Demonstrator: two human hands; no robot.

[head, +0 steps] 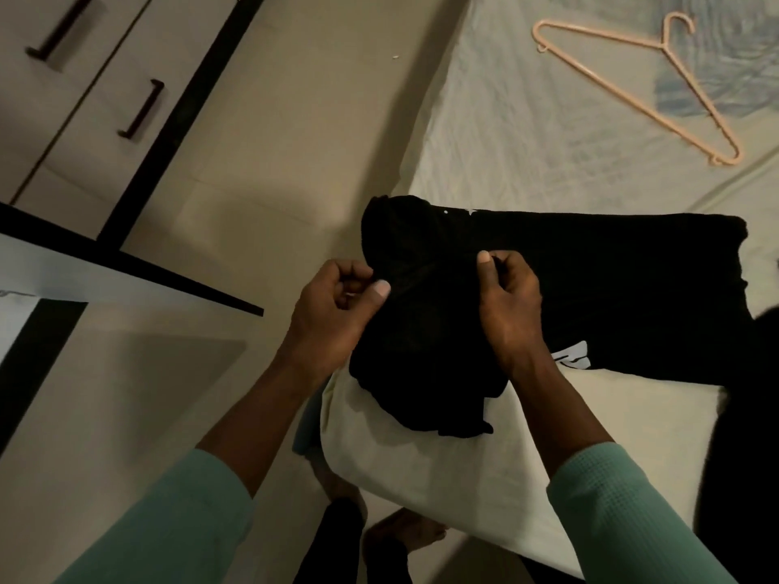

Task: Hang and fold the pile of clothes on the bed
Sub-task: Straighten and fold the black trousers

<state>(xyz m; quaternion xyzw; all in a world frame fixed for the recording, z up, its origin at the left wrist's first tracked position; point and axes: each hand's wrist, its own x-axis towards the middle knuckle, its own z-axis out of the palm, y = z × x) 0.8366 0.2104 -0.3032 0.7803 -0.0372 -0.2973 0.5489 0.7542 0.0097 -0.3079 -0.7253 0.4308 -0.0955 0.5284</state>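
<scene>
A black garment (611, 288) with a small white print lies across the near edge of the bed (527, 132). Its left end is bunched and hangs slightly over the bed's corner. My left hand (337, 305) pinches the fabric at that bunched end between thumb and fingers. My right hand (506, 297) pinches the same cloth a little to the right, thumb up. A peach plastic hanger (657, 82) rests bare on the sheet farther back, apart from the garment.
A white pillow or folded cloth (442, 469) lies under the garment at the bed's corner. Another dark item (750, 436) sits at the right edge. Wardrobe doors with dark handles (141, 109) stand left, across a strip of beige floor (253, 183).
</scene>
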